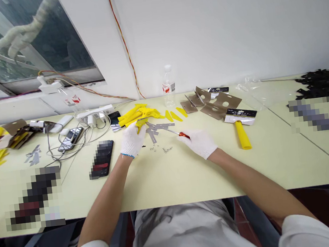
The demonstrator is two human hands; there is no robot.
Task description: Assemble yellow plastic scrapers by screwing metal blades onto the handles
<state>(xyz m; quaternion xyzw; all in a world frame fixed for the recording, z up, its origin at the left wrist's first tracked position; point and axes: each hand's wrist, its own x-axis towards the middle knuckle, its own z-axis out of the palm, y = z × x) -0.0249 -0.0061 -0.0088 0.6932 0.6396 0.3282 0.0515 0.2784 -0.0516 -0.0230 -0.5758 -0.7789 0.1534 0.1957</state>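
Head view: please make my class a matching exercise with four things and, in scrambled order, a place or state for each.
Things:
1. Screwdriver
2. Left hand
3. Black pieces
4. Twisted wire

Places or states:
A. heaped toward the right end of the table
B. running down the white wall
C. held in the gloved right hand
D. gloved, holding a yellow piece

Pairs: 1-C, 2-D, 3-A, 4-B
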